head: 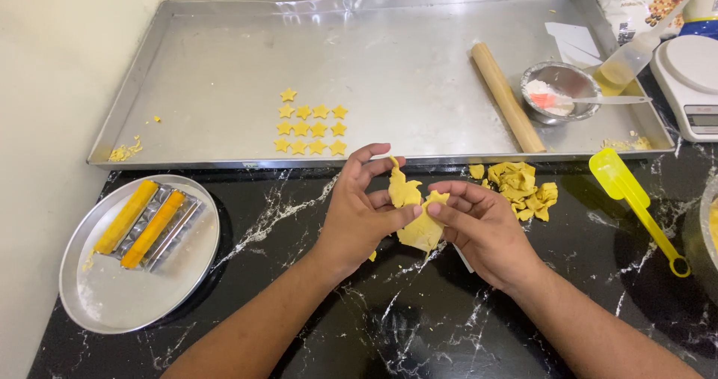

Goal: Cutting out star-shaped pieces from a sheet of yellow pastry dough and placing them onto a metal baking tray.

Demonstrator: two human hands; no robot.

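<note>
While both hands meet over the middle of the black table (419, 326), they pinch one yellow dough scrap (416, 213) between them. The left hand (359, 214) curls shut on its top bit with thumb and fingers. The right hand (479, 225) closes on the lower, wider bit. This dough looks soft and light, so I think it will bend and tear easily; a gentle pinch at its thick edges seems best. At the near left edge sits a round plate (112, 297) with orange sticks (138, 225). Just past the right hand lies a dough pile (520, 188), with a yellow scoop (636, 199) to its right. Farther back, a big tray (224, 65) holds little dough stars (310, 128), a rolling pin (507, 98) and a small bowl (561, 91).
</note>
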